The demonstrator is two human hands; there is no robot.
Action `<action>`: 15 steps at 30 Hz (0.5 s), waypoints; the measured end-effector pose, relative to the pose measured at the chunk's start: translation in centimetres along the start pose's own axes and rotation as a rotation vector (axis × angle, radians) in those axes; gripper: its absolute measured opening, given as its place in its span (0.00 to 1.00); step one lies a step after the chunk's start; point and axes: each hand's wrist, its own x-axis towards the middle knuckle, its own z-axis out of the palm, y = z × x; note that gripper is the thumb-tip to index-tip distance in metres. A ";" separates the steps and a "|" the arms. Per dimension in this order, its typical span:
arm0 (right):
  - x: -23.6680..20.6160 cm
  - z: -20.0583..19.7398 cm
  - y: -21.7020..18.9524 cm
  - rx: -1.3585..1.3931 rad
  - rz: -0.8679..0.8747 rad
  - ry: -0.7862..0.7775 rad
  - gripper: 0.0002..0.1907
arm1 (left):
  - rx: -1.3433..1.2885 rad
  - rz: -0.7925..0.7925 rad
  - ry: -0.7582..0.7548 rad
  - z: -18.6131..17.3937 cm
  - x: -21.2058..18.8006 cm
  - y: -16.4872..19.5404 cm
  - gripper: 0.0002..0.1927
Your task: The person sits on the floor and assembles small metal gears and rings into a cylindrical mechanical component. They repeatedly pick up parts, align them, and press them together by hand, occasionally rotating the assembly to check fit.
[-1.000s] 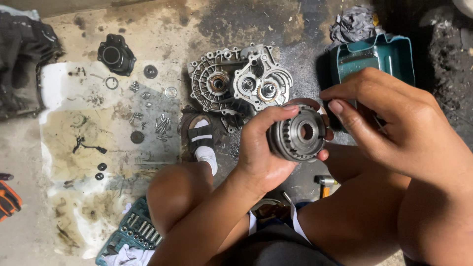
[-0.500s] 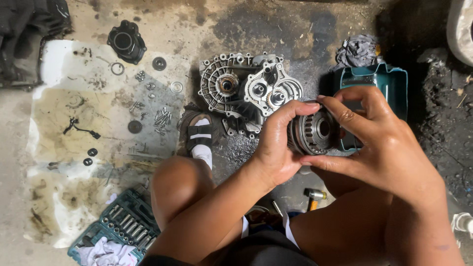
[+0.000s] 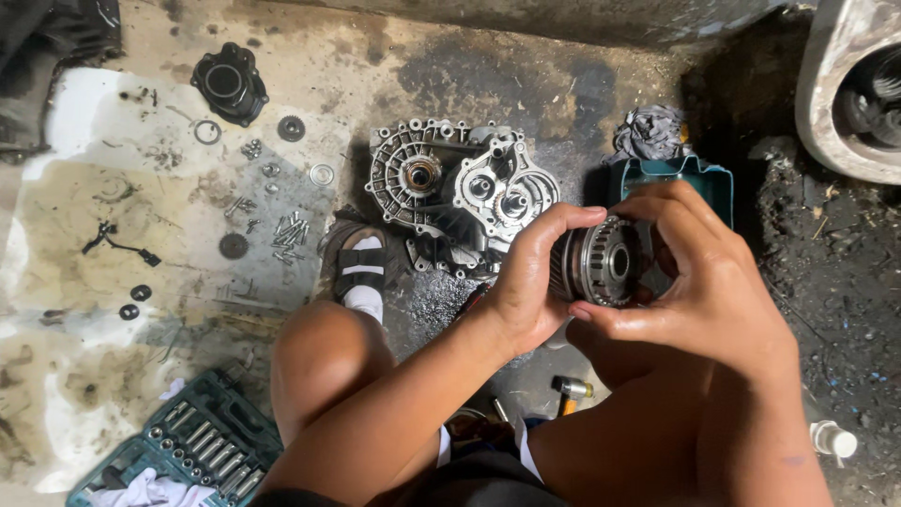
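Note:
I hold a round toothed metal gear hub [image 3: 605, 261] in both hands above my knees. My left hand [image 3: 530, 286] grips its left side, fingers curled over the top rim. My right hand [image 3: 699, 282] cups its right side and underside, thumb along the bottom edge. The hub's open face with its centre bore points toward me. Just beyond it on the stained floor lies an aluminium gearbox housing [image 3: 460, 192] with several round bores.
A teal plastic container [image 3: 709, 178] with a grey rag [image 3: 649, 131] sits behind my hands. Loose bolts [image 3: 286, 233], washers and a black round cover [image 3: 228, 84] lie on stained cardboard at left. A socket set case [image 3: 192, 451] is at bottom left, a large housing [image 3: 849, 94] at top right.
Both hands have carried the gear hub rightward and closer to the teal container, turning it a little. The view has shifted down and right.

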 end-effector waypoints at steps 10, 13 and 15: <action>-0.1 -0.1 -0.9 0.083 -0.027 0.018 0.43 | -0.056 0.018 0.134 0.4 -0.7 0.6 0.11; 0.0 -0.1 -1.0 0.098 -0.011 0.018 0.43 | -0.050 0.022 0.141 0.4 -1.0 0.8 0.11; 0.0 -0.1 -1.1 0.109 -0.018 0.019 0.43 | -0.043 0.028 0.159 0.5 -1.0 0.9 0.11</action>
